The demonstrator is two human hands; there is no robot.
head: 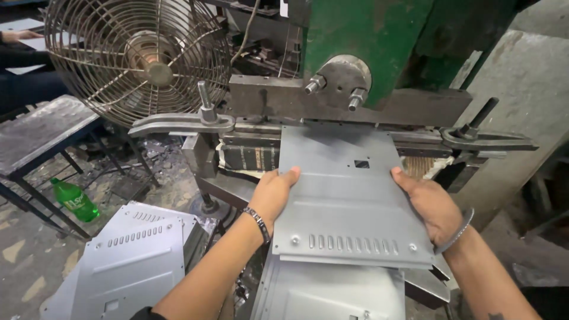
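My left hand and right hand grip the grey panel, its far edge already at the press die, not yet pressed; finished-looking panels lie near left.

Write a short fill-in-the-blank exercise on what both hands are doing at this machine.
1. Both hands grip one grey metal ____ by its side edges.
2. The row of slots runs along the edge ____ the person.
3. A green plastic ____ lies on the floor at left.

Missing words: panel; nearest; bottle.
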